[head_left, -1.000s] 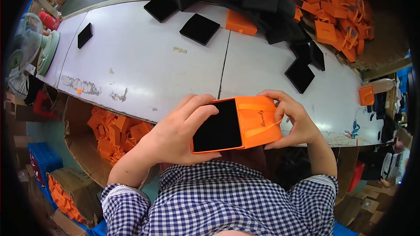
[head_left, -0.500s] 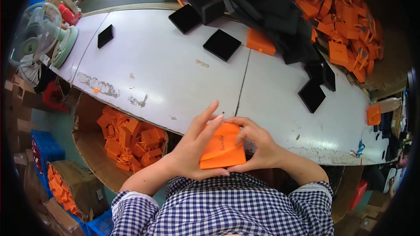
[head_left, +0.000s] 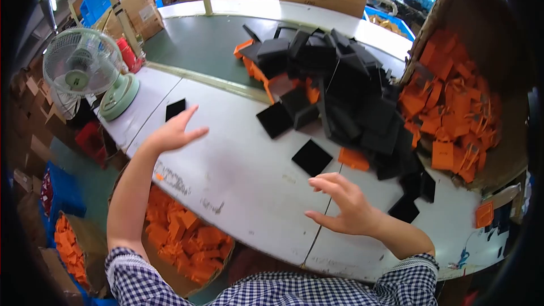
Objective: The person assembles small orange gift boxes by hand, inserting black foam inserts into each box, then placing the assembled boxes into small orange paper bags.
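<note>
My left hand point(head_left: 180, 131) is raised over the left part of the white table point(head_left: 255, 204), fingers apart and nothing in it, near a small black square piece point(head_left: 175, 109). Over the table's middle, my right hand point(head_left: 343, 204) is held with thumb and fingers spread, also empty. Just beyond it lies a flat black square point(head_left: 311, 157), and an orange box point(head_left: 353, 159) sits beside the heap of black pieces point(head_left: 362, 96).
A green fan point(head_left: 119, 95) stands at the left end. Orange boxes fill a large carton point(head_left: 462, 11) at the right and another carton point(head_left: 187, 243) below the table's front edge. People stand in the background.
Both hands have come apart and let go of the orange box they held, which no longer shows between them. My left hand has moved up and left, my right slightly up. The view has tilted up.
</note>
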A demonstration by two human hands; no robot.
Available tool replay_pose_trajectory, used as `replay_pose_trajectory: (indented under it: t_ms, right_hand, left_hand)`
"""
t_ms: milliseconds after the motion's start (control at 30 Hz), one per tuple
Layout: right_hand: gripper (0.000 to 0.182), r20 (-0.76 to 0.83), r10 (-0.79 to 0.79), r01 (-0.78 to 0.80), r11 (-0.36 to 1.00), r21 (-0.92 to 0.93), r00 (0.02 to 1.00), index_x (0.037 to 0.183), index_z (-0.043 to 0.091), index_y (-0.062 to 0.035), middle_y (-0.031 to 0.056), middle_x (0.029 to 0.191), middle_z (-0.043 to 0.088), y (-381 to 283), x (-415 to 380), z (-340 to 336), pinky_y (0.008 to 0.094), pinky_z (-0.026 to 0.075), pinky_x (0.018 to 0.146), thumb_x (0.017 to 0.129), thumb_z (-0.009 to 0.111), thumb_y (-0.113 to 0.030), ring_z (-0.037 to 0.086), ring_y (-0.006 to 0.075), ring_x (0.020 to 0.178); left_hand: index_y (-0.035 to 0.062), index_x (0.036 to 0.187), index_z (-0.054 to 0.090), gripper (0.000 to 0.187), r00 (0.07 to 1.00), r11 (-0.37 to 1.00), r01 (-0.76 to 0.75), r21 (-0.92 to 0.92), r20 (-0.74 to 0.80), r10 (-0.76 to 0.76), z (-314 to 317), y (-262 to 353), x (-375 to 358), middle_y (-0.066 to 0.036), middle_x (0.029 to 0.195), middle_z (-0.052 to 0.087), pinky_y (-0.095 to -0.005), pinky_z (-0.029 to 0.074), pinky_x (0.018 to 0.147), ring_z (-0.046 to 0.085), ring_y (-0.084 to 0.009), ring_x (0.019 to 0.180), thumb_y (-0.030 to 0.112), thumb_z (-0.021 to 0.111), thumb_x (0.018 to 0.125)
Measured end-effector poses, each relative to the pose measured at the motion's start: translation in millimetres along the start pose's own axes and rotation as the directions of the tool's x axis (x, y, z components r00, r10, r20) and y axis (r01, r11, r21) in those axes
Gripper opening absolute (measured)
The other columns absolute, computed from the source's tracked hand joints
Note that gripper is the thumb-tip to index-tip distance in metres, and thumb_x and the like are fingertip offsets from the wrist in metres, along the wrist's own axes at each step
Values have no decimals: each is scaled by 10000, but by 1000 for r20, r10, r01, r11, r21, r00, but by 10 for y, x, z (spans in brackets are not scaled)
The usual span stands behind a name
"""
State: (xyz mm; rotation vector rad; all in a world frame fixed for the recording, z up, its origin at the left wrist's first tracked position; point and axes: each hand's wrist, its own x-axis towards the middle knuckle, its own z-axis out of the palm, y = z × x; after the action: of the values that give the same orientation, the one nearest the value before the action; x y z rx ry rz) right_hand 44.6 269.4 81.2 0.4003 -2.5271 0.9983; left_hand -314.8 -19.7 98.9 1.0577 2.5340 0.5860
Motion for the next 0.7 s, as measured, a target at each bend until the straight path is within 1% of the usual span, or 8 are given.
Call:
replay_pose_trajectory:
  t_ms: [67, 200, 333, 433, 467, 533, 600, 700]
  right_hand:
    - [687, -129, -157, 137, 979, -151, 979, 1370, 539, -26, 176, 1251, 627, 64, 393, -424, 386, 561, 925, 783, 888, -105, 654, 295, 1080]
    - [843, -94, -201, 133, 868, -478, 975, 1471, 467, -18, 221, 1427, 521, 511, 1464, -963, 523, 413, 1126, 780, 867, -288, 482, 414, 1364]
    - [1124, 119, -110, 161, 705, -691, 987, 1560, 367, -79, 219, 1588, 360, 1043, 2470, -715, 604, 255, 1215, 666, 918, -478, 289, 451, 1506]
    - [1153, 327, -41, 314, 415, -854, 944, 1570, 379, -118, 199, 1596, 366, 1465, 2863, -403, 642, 335, 1151, 628, 943, -471, 324, 468, 1487]
    - [1153, 335, -14, 308, 436, -846, 942, 1570, 379, -118, 199, 1596, 366, 1586, 2866, -385, 642, 335, 1151, 628, 943, -471, 324, 468, 1487]
    - [1023, 321, 283, 258, 237, -937, 904, 1567, 387, -121, 185, 1569, 414, 1729, 2863, -347, 567, 447, 1054, 712, 904, -343, 463, 442, 1397]
    - [750, 285, 160, 260, 163, -952, 945, 1499, 466, -86, 162, 1452, 538, 1983, 2672, -458, 520, 492, 917, 831, 780, -218, 626, 365, 1165]
    - [499, 275, 31, 268, 141, -953, 961, 1317, 560, -81, 107, 1223, 610, 2053, 2448, -756, 403, 516, 845, 850, 724, -144, 650, 278, 1085]
  left_hand:
    - [9, 1640, 186, 1098, 986, 945, 156, -287, -6, -165, -139, 121, 693, -266, 1645, 320, -446, 392, 1175, 387, -389, 1492, 648, 691, 905]
    - [68, 1668, 0, 1320, 936, 724, 269, -635, -3, -351, -56, -99, 2115, -218, 1686, 232, -483, 418, 1135, 299, -345, 1535, 771, 708, 803]
    - [106, 1671, -42, 1357, 916, 583, 214, -784, -47, -399, 229, -174, 3147, -202, 1701, 204, -557, 335, 1175, 233, -349, 1560, 808, 697, 775]
    - [165, 1672, -80, 1404, 898, 443, 65, -894, -141, -417, 375, -201, 3658, -175, 1720, 167, -651, 194, 1193, 167, -365, 1576, 836, 708, 723]
    - [182, 1672, -86, 1421, 910, 430, 37, -902, -147, -387, 393, -293, 3842, -164, 1729, 139, -677, 151, 1191, 139, -373, 1581, 843, 716, 704]
    - [103, 1655, 193, 1193, 900, 428, -73, -901, -245, -362, 417, -408, 4116, -177, 1645, 366, -589, 319, 1172, 389, -337, 1491, 733, 730, 797]
    - [18, 1436, 547, 767, 996, 234, -80, -969, -84, -10, 386, -424, 4253, -148, 1388, 648, -423, 512, 1039, 665, -255, 1213, 536, 735, 903]
    - [1, 1178, 697, 416, 999, 275, 21, -961, 27, 20, 415, -218, 4236, -88, 1119, 758, -293, 580, 877, 749, -184, 940, 346, 723, 946]
